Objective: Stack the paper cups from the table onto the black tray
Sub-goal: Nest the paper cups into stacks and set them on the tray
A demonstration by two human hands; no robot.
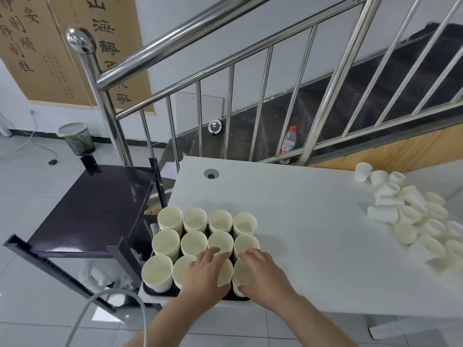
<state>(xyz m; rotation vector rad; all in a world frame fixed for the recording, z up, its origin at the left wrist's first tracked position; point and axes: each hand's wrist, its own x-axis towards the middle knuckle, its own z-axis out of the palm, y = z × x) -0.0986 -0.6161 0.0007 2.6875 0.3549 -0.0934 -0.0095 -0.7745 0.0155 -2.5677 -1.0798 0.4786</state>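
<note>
A black tray (165,294) sits at the front left corner of the white table (313,236) and holds rows of cream paper cup stacks (195,219). My left hand (206,274) grips a paper cup (224,271) in the tray's front row, fingers over its rim and thumb at the near side. My right hand (261,269) grips the neighbouring front-row cup (244,272) at the tray's right corner in the same way. A pile of loose paper cups (411,216) lies on its sides at the table's right edge.
A black cart (100,204) stands against the table's left side. Behind the table rises a steel stair railing (120,136), with a water bottle (288,144) beyond it. A cable hole (211,174) marks the table's far left. A grey hose (100,306) curves below.
</note>
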